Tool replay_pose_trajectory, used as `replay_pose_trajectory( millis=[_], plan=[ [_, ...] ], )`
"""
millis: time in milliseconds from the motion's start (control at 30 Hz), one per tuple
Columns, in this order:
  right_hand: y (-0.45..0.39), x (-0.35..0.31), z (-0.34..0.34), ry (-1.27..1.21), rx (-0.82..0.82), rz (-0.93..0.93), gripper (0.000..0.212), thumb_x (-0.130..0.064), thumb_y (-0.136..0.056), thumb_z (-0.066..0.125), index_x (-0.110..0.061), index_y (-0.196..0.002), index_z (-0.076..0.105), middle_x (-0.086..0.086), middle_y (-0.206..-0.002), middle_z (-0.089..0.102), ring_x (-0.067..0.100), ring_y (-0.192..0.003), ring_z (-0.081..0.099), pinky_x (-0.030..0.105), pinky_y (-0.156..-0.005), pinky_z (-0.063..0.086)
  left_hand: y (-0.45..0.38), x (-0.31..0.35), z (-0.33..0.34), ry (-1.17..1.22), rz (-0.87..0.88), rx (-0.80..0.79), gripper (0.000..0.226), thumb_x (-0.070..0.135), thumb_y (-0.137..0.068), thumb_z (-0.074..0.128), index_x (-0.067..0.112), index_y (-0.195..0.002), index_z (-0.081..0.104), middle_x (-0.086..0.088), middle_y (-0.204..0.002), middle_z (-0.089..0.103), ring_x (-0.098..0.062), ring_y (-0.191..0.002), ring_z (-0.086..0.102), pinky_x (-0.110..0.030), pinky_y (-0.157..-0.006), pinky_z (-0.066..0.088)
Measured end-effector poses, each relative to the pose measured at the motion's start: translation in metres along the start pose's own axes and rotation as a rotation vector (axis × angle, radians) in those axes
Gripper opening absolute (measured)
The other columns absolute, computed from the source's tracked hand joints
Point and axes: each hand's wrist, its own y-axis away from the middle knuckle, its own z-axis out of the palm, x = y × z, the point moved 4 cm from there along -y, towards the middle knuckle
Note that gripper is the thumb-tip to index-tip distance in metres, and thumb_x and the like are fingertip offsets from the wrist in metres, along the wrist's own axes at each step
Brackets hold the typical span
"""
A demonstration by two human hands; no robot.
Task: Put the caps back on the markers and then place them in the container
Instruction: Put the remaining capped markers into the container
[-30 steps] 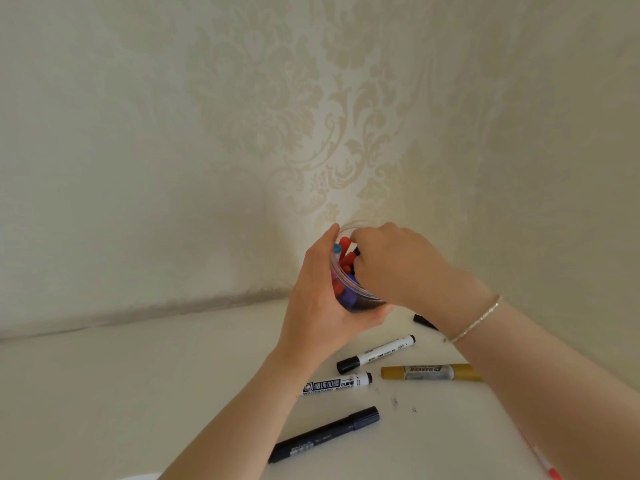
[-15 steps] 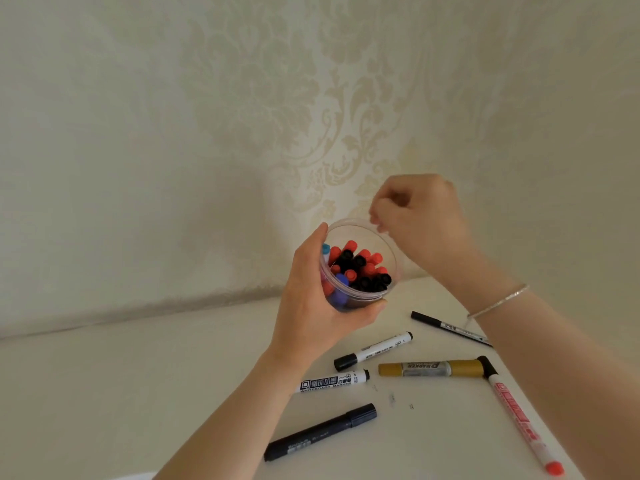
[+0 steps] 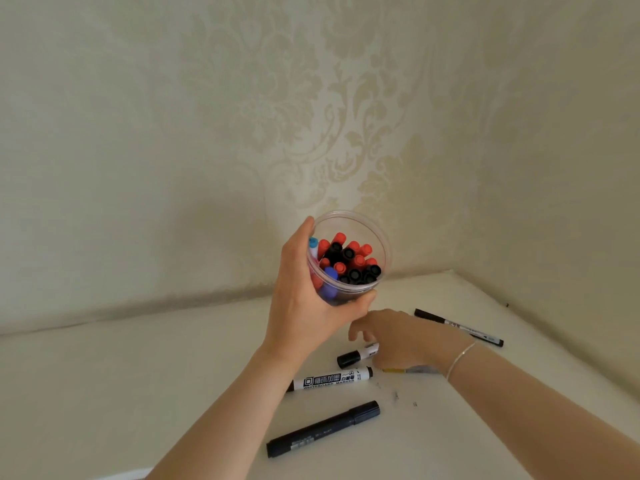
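The left hand grips the clear plastic tub; at its 5 o'clock, the right hand, fingers loosely curled, should pinch the black-capped white marker mid-barrel.

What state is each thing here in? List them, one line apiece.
Container: clear, held off the table, full of capped markers.
Left hand: grips the container.
Right hand: lowered over the white marker; grip unclear.
White marker: lying flat, black cap on.
Whiteboard marker: lying flat, capped.
All-black marker: lying flat, capped.
Thin marker: lying flat, capped.
Gold marker: mostly hidden.
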Motion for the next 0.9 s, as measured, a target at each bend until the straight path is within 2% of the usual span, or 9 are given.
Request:
replay_pose_trajectory(
  millis=[167,267,433,500,567,633,700,733,900],
  plan=[
    [-0.011,-0.007,0.002,0.226,0.174,-0.052,0.031,-0.015,-0.09,0.048,-0.021,-0.12,0.055,0.003,-0.123,0.051,0.024,-0.11,0.054,0.032,-0.089,0.045,-0.002,0.001,-0.006,-0.025,0.021,0.023,0.107,0.034,-0.058,0.087,0.005,-0.142,0.029,0.004,-0.138,0.037,0.004,-0.131,0.035,-0.009,-0.102,0.034],
    [-0.009,-0.02,-0.003,0.009,0.34,-0.134,0.028,-0.018,-0.088,0.048,-0.025,-0.113,0.06,0.001,-0.116,0.054,0.022,-0.099,0.059,0.035,-0.084,0.05,-0.007,-0.002,-0.013,-0.022,0.023,0.049,0.108,0.033,-0.057,0.088,0.011,-0.142,0.027,0.011,-0.137,0.035,0.006,-0.13,0.035,-0.008,-0.101,0.033],
    [-0.017,-0.07,0.018,-0.267,0.179,-0.354,0.025,-0.024,-0.087,0.051,-0.029,-0.107,0.064,0.004,-0.111,0.057,0.021,-0.098,0.059,0.034,-0.085,0.051,-0.014,-0.006,-0.023,-0.017,0.002,0.076,0.108,0.035,-0.056,0.087,0.018,-0.141,0.024,0.021,-0.135,0.032,0.012,-0.127,0.035,-0.005,-0.099,0.033],
    [-0.023,-0.084,0.026,-0.264,0.107,-0.365,0.018,-0.021,-0.089,0.048,-0.034,-0.086,0.06,0.005,-0.104,0.053,0.022,-0.092,0.056,0.03,-0.077,0.049,-0.014,-0.007,-0.024,-0.019,-0.012,0.07,0.109,0.035,-0.055,0.088,0.019,-0.141,0.024,0.022,-0.135,0.031,0.014,-0.126,0.035,-0.004,-0.097,0.033],
    [-0.023,-0.094,0.029,-0.197,0.064,-0.368,0.027,-0.018,-0.089,0.045,-0.037,-0.071,0.043,0.006,-0.098,0.047,0.024,-0.088,0.049,0.028,-0.069,0.041,-0.013,-0.008,-0.024,-0.015,-0.026,0.06,0.11,0.033,-0.055,0.09,0.019,-0.142,0.025,0.021,-0.134,0.033,0.014,-0.126,0.035,-0.003,-0.096,0.034],
    [-0.018,-0.1,0.031,-0.12,0.007,-0.373,0.01,-0.024,-0.088,0.049,-0.032,-0.093,0.051,0.007,-0.111,0.046,0.027,-0.098,0.049,0.033,-0.079,0.045,-0.012,-0.01,-0.024,-0.017,-0.033,0.049,0.109,0.033,-0.055,0.09,0.017,-0.142,0.026,0.017,-0.135,0.034,0.013,-0.127,0.034,-0.004,-0.097,0.034],
    [-0.016,-0.101,0.034,0.103,-0.003,-0.358,0.044,-0.026,-0.086,0.055,-0.021,-0.129,0.044,0.009,-0.13,0.041,0.027,-0.107,0.047,0.036,-0.087,0.046,-0.011,-0.011,-0.023,-0.026,-0.036,0.036,0.109,0.035,-0.056,0.088,0.014,-0.143,0.026,0.016,-0.137,0.034,0.012,-0.128,0.033,-0.003,-0.097,0.033],
    [-0.018,-0.102,0.035,0.184,0.004,-0.347,0.051,-0.023,-0.086,0.057,-0.017,-0.134,0.04,0.011,-0.132,0.04,0.026,-0.104,0.047,0.035,-0.085,0.045,-0.01,-0.011,-0.023,-0.027,-0.037,0.03,0.109,0.036,-0.056,0.087,0.014,-0.144,0.026,0.015,-0.137,0.034,0.012,-0.128,0.033,-0.003,-0.097,0.033],
    [-0.024,-0.112,0.033,0.384,0.061,-0.319,0.029,-0.01,-0.091,0.051,-0.002,-0.119,0.046,0.018,-0.117,0.05,0.022,-0.081,0.034,0.033,-0.071,0.031,-0.012,-0.01,-0.026,-0.018,-0.041,0.034,0.11,0.036,-0.056,0.088,0.013,-0.144,0.027,0.008,-0.135,0.038,0.012,-0.126,0.036,-0.004,-0.096,0.035]
  ],
)
